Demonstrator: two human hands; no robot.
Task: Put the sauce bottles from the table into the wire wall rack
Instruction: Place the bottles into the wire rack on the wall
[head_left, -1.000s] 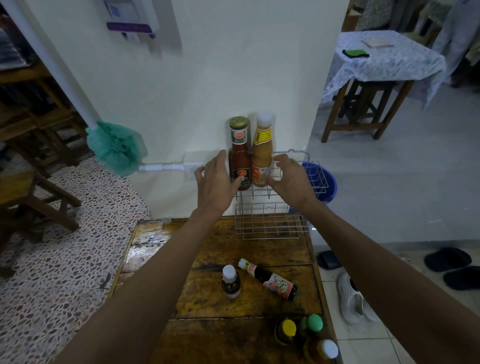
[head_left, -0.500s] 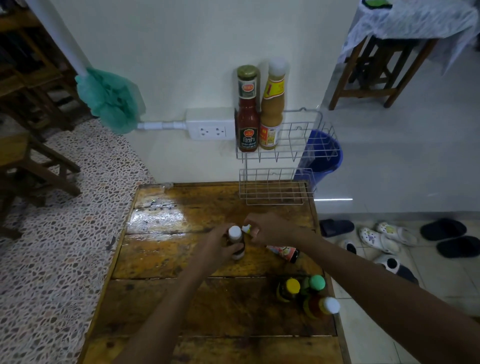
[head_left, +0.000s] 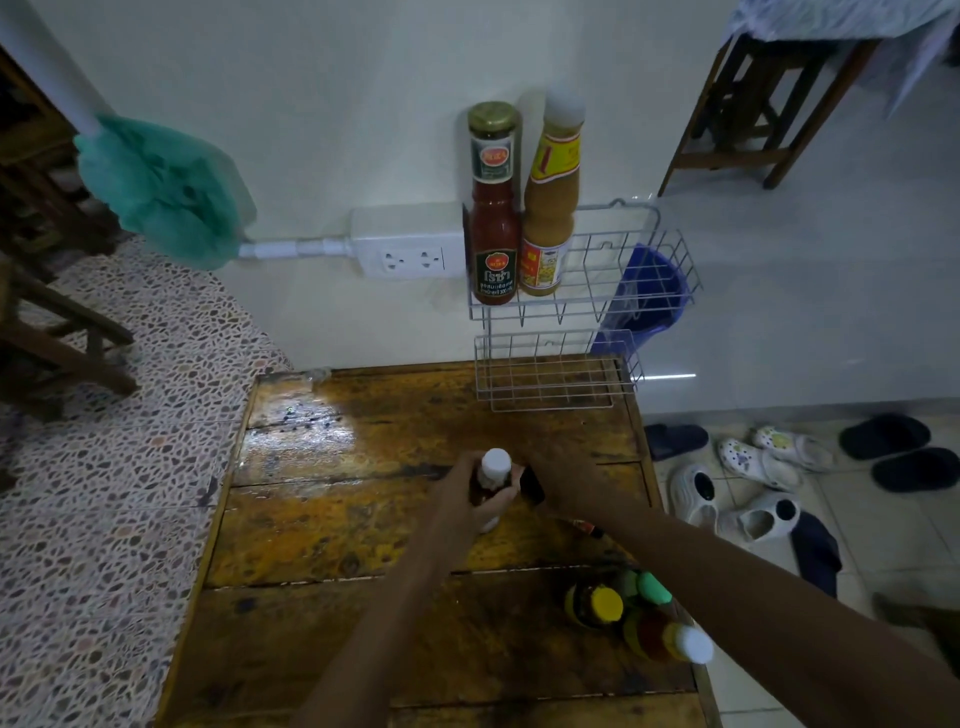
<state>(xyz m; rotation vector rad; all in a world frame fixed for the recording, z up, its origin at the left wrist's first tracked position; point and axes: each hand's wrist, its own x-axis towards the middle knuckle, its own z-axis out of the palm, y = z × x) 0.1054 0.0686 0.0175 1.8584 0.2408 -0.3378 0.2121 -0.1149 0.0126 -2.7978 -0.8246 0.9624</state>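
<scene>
Two tall sauce bottles already stand in the wire wall rack, while the left hand grips a small white-capped bottle, the right hand covers a lying bottle, and three more bottles wait on the table.

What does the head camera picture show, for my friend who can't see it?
Two hands are picking up sauce bottles from a wooden table: the left hand wraps a small white-capped bottle, and the right hand covers a lying dark bottle. On the wall beyond, a wire rack already holds a red sauce bottle and a yellow sauce bottle. Three more bottles stand nearby.
</scene>
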